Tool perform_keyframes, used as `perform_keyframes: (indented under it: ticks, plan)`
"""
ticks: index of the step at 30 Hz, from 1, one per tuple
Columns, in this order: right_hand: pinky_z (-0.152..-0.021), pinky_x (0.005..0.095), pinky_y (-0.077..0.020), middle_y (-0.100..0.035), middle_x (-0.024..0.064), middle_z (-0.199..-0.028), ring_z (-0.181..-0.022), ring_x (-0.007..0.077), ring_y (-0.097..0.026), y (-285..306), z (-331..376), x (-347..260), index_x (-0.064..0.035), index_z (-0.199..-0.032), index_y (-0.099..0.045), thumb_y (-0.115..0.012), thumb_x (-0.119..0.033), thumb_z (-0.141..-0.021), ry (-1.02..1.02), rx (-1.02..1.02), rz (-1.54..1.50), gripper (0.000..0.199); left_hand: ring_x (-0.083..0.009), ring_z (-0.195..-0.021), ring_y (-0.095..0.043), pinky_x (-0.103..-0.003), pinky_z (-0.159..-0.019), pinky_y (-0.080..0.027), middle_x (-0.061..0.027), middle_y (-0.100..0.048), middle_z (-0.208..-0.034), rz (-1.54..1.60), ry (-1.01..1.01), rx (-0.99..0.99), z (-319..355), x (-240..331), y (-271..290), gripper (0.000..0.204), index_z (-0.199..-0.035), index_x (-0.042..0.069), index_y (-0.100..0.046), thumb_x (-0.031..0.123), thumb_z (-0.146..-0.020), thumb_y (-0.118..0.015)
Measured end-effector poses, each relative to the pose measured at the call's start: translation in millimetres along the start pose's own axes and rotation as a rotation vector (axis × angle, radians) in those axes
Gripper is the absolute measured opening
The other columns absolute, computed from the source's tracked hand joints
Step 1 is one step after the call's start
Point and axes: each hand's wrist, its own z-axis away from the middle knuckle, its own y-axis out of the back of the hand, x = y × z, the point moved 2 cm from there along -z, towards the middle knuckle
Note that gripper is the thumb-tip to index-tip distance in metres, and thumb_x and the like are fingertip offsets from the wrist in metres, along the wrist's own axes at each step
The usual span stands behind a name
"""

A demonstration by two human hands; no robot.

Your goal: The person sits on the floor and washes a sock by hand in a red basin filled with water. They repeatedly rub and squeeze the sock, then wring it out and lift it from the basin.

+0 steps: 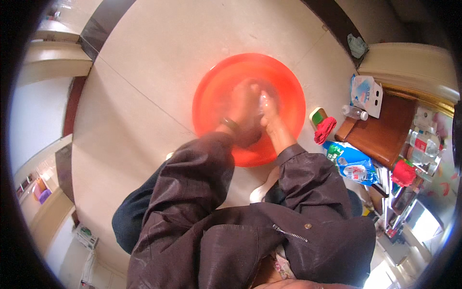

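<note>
A round orange-red plastic basin point(211, 91) stands on the pale tiled floor in front of me. Both my hands are down inside it, close together. My left hand point(244, 98) has a dark band at the wrist and is blurred. My right hand point(268, 107) touches it, and a small shiny pale thing point(264, 99) shows between the two hands. I cannot tell what that thing is or which hand grips it. My dark brown jacket sleeves reach to the basin's near rim.
To the right of the basin lie a green-and-white sponge point(316, 115), a red cloth point(325, 130) and a blue bag point(353, 166). A brown wooden table point(385, 132) carries a plastic bottle point(354, 112) and a white-blue box point(365, 94). Pale floor stretches left and beyond.
</note>
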Motion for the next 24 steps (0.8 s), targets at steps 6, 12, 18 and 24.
perform_keyframes:
  ticks: [6, 12, 18, 24]
  plan:
    - [-0.080, 0.0356, -0.0503, -0.065, 0.0057, -0.101, -0.091, 0.0192, -0.061, 2.2, -2.0, -1.3, -0.0074, -0.105, -0.061, -0.045, -0.033, -0.095, -0.026, -0.307, -0.269, 0.032, -0.0274, -0.069, -0.067, -0.042, -0.060, -0.052, -0.0182, -0.065, -0.072, -0.366, -0.383, -0.168, 17.3, -5.8, -32.8, 0.017, -0.086, 0.008, -0.070, 0.014, -0.077, -0.057]
    - [-0.059, 0.0355, -0.0494, -0.061, 0.0038, -0.082, -0.067, 0.0181, -0.059, 6.3, 18.5, -25.4, -0.0081, -0.089, -0.062, -0.050, -0.032, -0.089, 0.057, -0.096, -0.146, 0.026, -0.0291, -0.077, -0.066, -0.037, -0.073, -0.051, -0.0158, -0.067, -0.081, -0.131, -0.371, -0.005, 19.1, 8.8, -15.1, 0.013, -0.083, 0.009, -0.069, 0.012, -0.077, -0.058]
    - [-0.081, 0.0386, -0.0480, -0.062, 0.0065, -0.100, -0.090, 0.0192, -0.060, 4.1, 22.5, -25.1, -0.0070, -0.104, -0.060, -0.047, -0.039, -0.093, -0.052, -0.404, -0.276, 0.036, -0.0311, -0.073, -0.065, -0.036, -0.068, -0.052, -0.0154, -0.066, -0.081, 0.039, -0.136, -0.092, 2.0, 4.5, -12.9, 0.008, -0.082, 0.007, -0.067, 0.008, -0.077, -0.061]
    - [-0.070, 0.0336, -0.0479, -0.061, 0.0023, -0.080, -0.074, 0.0169, -0.058, 14.4, 19.7, -53.7, -0.0060, -0.093, -0.063, -0.065, -0.041, -0.084, 0.165, 0.105, 0.079, 0.036, -0.0158, -0.084, -0.061, -0.031, -0.071, -0.049, -0.0119, -0.066, -0.088, 0.196, -0.003, -0.282, -51.7, -78.6, 28.9, 0.033, -0.103, -0.002, -0.062, 0.027, -0.087, -0.062]
